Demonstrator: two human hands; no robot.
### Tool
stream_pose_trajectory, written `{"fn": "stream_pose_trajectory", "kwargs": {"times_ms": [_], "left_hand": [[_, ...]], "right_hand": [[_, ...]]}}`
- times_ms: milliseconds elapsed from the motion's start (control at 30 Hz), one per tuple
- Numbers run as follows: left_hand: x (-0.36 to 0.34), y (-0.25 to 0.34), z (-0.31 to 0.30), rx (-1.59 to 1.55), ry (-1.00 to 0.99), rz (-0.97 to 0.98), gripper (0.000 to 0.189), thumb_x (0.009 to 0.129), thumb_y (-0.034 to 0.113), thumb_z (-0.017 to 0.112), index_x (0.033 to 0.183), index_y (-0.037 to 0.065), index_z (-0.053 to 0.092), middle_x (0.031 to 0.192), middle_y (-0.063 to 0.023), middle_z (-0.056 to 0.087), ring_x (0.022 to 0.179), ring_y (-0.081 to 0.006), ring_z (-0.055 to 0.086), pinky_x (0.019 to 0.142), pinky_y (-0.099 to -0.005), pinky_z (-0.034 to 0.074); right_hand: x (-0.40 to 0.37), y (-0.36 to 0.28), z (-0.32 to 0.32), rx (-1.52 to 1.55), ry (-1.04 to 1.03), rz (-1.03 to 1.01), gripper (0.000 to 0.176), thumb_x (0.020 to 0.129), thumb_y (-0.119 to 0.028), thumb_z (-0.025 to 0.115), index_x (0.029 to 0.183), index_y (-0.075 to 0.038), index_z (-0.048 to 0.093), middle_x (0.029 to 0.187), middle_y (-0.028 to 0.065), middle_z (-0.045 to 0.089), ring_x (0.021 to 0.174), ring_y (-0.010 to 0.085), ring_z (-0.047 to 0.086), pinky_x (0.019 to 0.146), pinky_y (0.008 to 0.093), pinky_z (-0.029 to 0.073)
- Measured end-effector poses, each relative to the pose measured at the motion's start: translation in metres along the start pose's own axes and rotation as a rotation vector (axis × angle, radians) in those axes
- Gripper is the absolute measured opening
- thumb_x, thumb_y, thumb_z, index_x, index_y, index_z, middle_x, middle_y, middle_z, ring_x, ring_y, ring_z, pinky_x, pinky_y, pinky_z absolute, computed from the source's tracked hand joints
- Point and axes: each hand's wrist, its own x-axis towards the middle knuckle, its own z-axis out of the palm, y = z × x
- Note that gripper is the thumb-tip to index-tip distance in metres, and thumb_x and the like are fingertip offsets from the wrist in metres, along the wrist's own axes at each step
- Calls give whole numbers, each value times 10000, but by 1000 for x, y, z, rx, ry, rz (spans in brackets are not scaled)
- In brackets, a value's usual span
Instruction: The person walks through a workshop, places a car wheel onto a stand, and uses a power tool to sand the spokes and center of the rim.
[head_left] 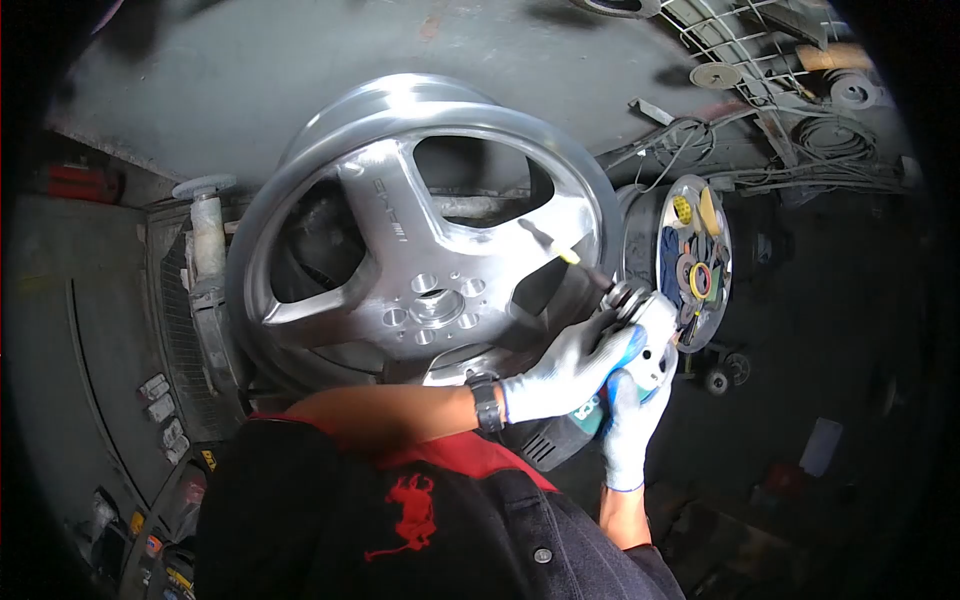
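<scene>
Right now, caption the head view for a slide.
Gloved left hand and right hand hold a power tool at a silver wheel.

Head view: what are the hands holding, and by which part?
Both gloved hands hold a grinder. The left hand grips just behind its silver head, and the right hand wraps the green body from below.

wheel — bare metal, brushed, glossy on rim | gloves on left hand and right hand — white knit cloth | grinder — metal head, teal plastic body
</scene>
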Motion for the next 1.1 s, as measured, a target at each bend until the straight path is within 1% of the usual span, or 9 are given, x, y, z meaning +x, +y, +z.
{"fn": "stream_pose_trajectory", "kwargs": {"times_ms": [33, 100, 167, 433, 533, 633, 767, 967, 1100], "left_hand": [[3, 13, 3, -308, 57, -178, 359, 1014, 175, 509, 1286, -60, 514, 1260, -161, 560, 1108, -219, 591, 975, -344, 460], [-3, 22, 3, 29, 75, -90, 365, 1017, 188, 515, 1281, -65, 516, 1228, -150, 585, 1091, -190, 587, 972, -334, 456], [21, 13, 7, -395, 41, -283, 400, 1029, 250, 506, 1278, -63, 522, 1186, -136, 617, 1089, -166, 572, 971, -321, 450], [22, 5, 9, -394, 13, -219, 426, 1035, 280, 501, 1278, -69, 526, 1137, -122, 635, 1070, -158, 567, 958, -327, 455], [18, 7, 11, -25, 70, -28, 417, 1033, 267, 507, 1282, -68, 525, 1132, -123, 631, 1071, -157, 566, 945, -331, 463], [43, 20, 15, -408, 85, -204, 450, 1026, 342, 524, 1242, -50, 564, 1095, -129, 651, 1038, -162, 582, 915, -323, 469], [56, 12, 12, -370, 16, -219, 486, 1022, 383, 523, 1215, -61, 573, 1070, -118, 665, 1015, -140, 587, 905, -304, 470], [49, 18, 18, -392, 170, -208, 469, 1015, 372, 547, 1220, -49, 576, 1041, -96, 667, 1003, -128, 592, 874, -294, 477], [62, 15, 15, -312, 27, -345, 472, 1013, 376, 552, 1205, -55, 582, 1036, -121, 676, 998, -139, 609, 860, -301, 484]], "right_hand": [[-2, 0, 2, -32, 10, -12, 816, 732, -129, 727, 1438, 30, 351, 1279, 130, 526, 1169, 192, 520, 1017, 340, 422], [1, 6, -2, -5, 2, -38, 813, 744, -141, 739, 1440, 27, 354, 1280, 125, 528, 1166, 187, 523, 1012, 334, 426], [7, -3, 2, 11, 42, -37, 783, 785, -156, 735, 1444, 24, 353, 1276, 121, 535, 1166, 186, 528, 1016, 330, 422], [15, 5, -4, 11, 45, -94, 761, 813, -127, 693, 1466, 29, 335, 1314, 131, 524, 1193, 199, 524, 1040, 337, 411], [20, 0, -10, 5, -10, -30, 768, 805, -160, 717, 1451, 40, 354, 1314, 133, 531, 1201, 201, 526, 1041, 339, 418], [31, -5, -11, 110, 35, -18, 755, 826, -197, 733, 1445, 32, 366, 1296, 128, 553, 1175, 193, 548, 1037, 334, 425], [43, -4, -15, 97, 20, -52, 721, 862, -218, 729, 1445, 20, 378, 1288, 122, 572, 1169, 181, 559, 1029, 327, 435], [45, -8, -17, 140, -46, -21, 671, 881, -159, 679, 1456, 13, 377, 1295, 112, 576, 1172, 186, 566, 1035, 331, 433], [49, -10, -22, 87, 22, 42, 636, 884, -145, 658, 1444, 16, 402, 1291, 106, 584, 1177, 186, 567, 1037, 331, 432]]}}
